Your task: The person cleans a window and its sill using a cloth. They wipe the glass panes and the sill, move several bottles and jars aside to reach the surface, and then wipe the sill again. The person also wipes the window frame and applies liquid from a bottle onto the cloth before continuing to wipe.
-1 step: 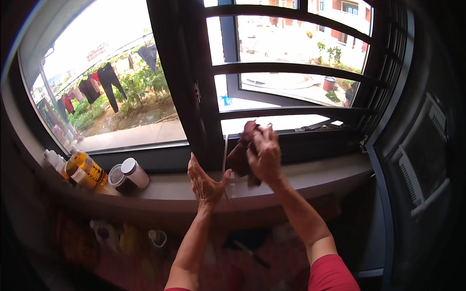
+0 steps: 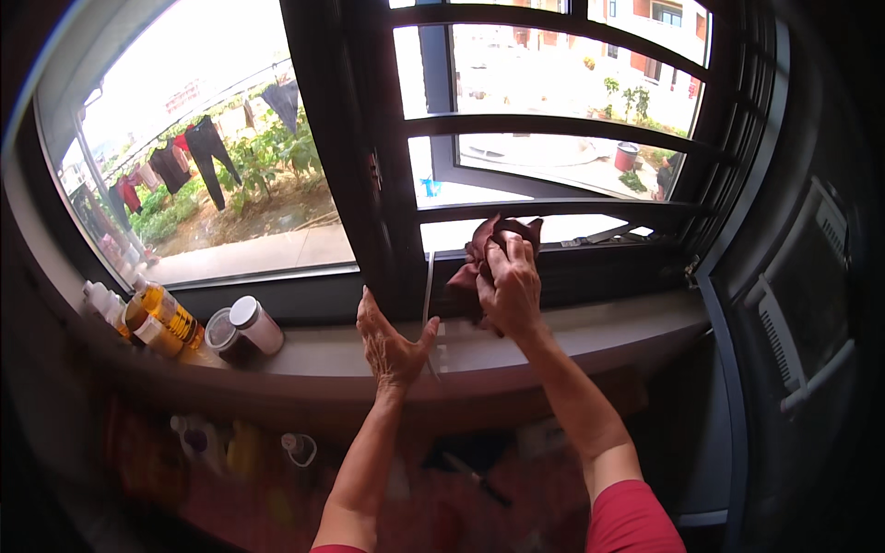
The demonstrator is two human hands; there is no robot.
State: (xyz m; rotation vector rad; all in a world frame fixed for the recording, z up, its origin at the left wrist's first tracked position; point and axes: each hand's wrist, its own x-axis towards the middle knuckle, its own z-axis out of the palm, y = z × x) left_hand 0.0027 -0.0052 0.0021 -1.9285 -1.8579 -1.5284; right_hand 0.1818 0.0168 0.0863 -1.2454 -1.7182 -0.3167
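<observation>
My right hand point(image 2: 514, 297) grips a crumpled dark reddish-brown cloth point(image 2: 487, 241) in front of the lower window frame point(image 2: 604, 276), beside the lowest of the dark bars point(image 2: 572, 210). Part of the cloth hangs below the fingers toward the sill. My left hand point(image 2: 395, 352) is open at the sill point(image 2: 590, 336), fingers pointing up and thumb spread to the right. Nothing is in it; whether its fingertips touch the dark upright post point(image 2: 355, 184) I cannot tell. A thin pale cord point(image 2: 428, 286) runs down between the two hands and over the sill.
On the sill's left stand a white-lidded jar point(image 2: 256, 324), another jar point(image 2: 226, 334) and several bottles point(image 2: 168, 313). More bottles point(image 2: 198, 441) lie in shadow below the sill. At right is a dark panel with a pale rack point(image 2: 807, 304). Laundry point(image 2: 207, 157) hangs outside.
My right hand and the cloth have shifted slightly right along the lower frame, and the cloth has spread out above the fingers. My left hand stays in place.
</observation>
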